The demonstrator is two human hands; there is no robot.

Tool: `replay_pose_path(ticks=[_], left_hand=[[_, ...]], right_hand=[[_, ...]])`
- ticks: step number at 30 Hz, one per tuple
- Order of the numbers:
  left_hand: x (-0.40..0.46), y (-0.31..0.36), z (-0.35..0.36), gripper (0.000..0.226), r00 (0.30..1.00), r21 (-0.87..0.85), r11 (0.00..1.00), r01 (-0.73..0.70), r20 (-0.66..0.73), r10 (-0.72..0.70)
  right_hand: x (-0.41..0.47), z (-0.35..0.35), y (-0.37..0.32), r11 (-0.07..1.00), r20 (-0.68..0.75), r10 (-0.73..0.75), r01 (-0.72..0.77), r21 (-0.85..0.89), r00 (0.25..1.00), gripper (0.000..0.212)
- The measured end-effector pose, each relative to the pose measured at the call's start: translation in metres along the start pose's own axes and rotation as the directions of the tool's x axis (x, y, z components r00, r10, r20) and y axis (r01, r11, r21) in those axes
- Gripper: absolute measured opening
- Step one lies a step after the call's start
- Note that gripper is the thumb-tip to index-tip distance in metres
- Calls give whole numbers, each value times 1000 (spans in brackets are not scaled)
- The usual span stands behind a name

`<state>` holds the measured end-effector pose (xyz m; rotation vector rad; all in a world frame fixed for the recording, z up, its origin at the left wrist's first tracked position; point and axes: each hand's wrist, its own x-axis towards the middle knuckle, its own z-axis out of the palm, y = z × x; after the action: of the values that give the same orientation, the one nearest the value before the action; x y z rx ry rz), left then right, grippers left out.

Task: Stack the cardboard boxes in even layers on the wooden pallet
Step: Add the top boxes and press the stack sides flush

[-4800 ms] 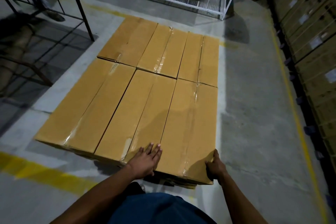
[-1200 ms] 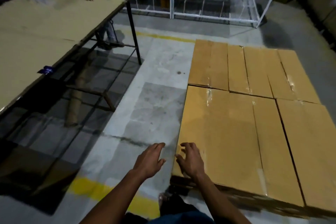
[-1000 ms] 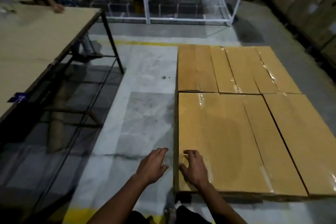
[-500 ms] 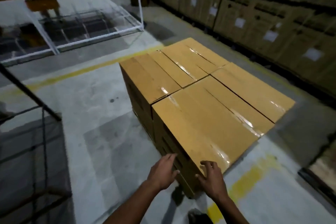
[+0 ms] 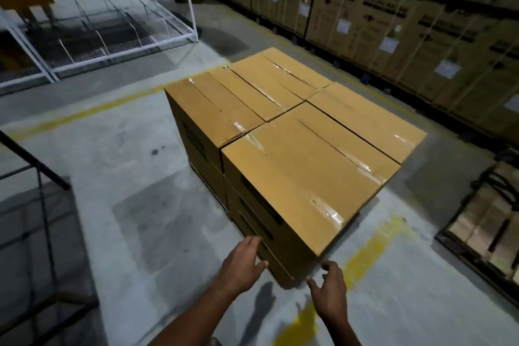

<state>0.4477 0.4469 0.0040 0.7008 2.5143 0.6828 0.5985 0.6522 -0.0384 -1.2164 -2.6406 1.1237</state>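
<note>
A block of taped brown cardboard boxes (image 5: 295, 132) stands in level layers on the floor; the pallet beneath is hidden by the boxes. The nearest top box (image 5: 303, 182) points its corner at me. My left hand (image 5: 241, 264) is open, fingers spread, its fingertips at the left side face of the near corner stack. My right hand (image 5: 328, 286) is open too, fingers spread just below and right of that corner, holding nothing.
A wall of strapped, labelled cartons (image 5: 393, 17) runs along the right. A white wire-frame rack (image 5: 112, 34) stands at the back left. A black table frame (image 5: 36, 191) is at the left, another pallet load (image 5: 486, 222) at the right. Yellow floor lines (image 5: 365, 255) cross the concrete.
My view has swung round the stack's corner to the right. Both hands have dropped from the top edge of the near box to either side of the corner, lower down.
</note>
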Motion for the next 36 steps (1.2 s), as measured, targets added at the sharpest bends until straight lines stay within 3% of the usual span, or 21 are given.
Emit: replay_pose_path(ticks=[5, 15, 20, 26, 31, 36], left_hand=[[1, -21, 41, 66, 999, -30, 999, 42, 32, -41], [60, -66, 133, 76, 996, -93, 994, 64, 65, -58], [111, -99, 200, 98, 996, -178, 981, 83, 42, -77], [176, -145, 289, 119, 986, -332, 933, -135, -141, 93], [199, -162, 342, 125, 911, -354, 875, -329, -364, 195], [224, -172, 381, 125, 833, -298, 856, -422, -500, 237]], right_hand=[[11, 34, 34, 1000, 51, 17, -18, 18, 999, 72], [46, 109, 96, 983, 20, 110, -112, 146, 994, 85], [80, 167, 126, 975, -122, 83, -56, 213, 989, 94], [122, 245, 152, 922, -370, -28, 167, 348, 928, 78], [148, 291, 169, 893, -512, -32, 255, 371, 858, 52], [173, 317, 188, 869, -694, -124, 415, 270, 709, 70]])
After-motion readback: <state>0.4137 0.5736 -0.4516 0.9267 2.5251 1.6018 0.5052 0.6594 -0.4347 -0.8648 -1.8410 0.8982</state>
